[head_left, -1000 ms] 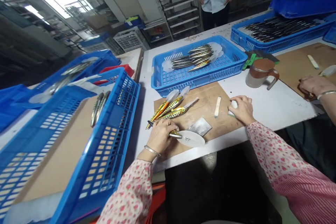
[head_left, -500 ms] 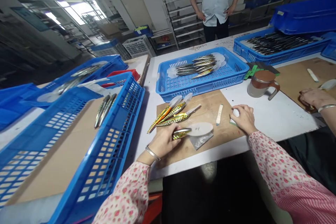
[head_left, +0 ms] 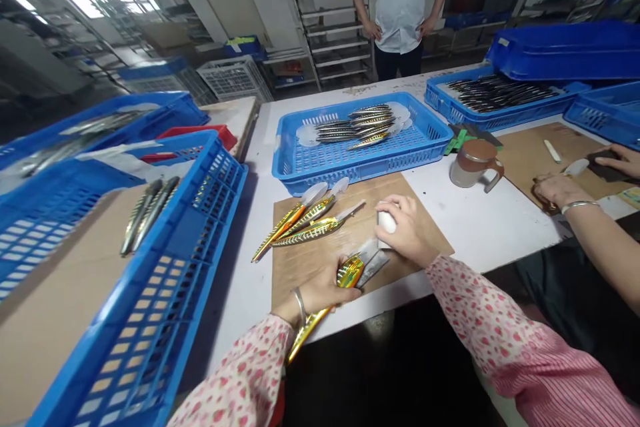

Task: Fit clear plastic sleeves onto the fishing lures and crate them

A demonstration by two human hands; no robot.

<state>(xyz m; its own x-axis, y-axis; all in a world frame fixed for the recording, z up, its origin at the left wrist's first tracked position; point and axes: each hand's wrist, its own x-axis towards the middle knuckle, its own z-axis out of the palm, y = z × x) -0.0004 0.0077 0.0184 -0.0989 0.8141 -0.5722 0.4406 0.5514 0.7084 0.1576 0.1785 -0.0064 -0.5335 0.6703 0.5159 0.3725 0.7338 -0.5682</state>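
My left hand (head_left: 323, 290) is closed around a gold and orange fishing lure (head_left: 351, 271), whose tail sticks out below the wrist. The lure's clear lip points toward my right hand (head_left: 409, 233). Those fingers grip a white block (head_left: 387, 221) close to the lip; I cannot tell whether the two touch. Partly under the lip lies a small grey sheet (head_left: 375, 268). Beyond my left hand, other gold lures (head_left: 311, 233) with clear lips rest on the brown cardboard (head_left: 295, 273).
A blue basket (head_left: 365, 170) holding several lures stands behind the cardboard. A larger blue crate (head_left: 200, 213) is on the left. To the right are a brown-lidded jug (head_left: 473, 163) and a co-worker's hands (head_left: 557, 190). Another person (head_left: 397, 7) stands across the table.
My right hand has brought the white block leftward to the lure. My left hand has turned the lure, so its orange side shows and its tail points down toward me. The view has shifted right.
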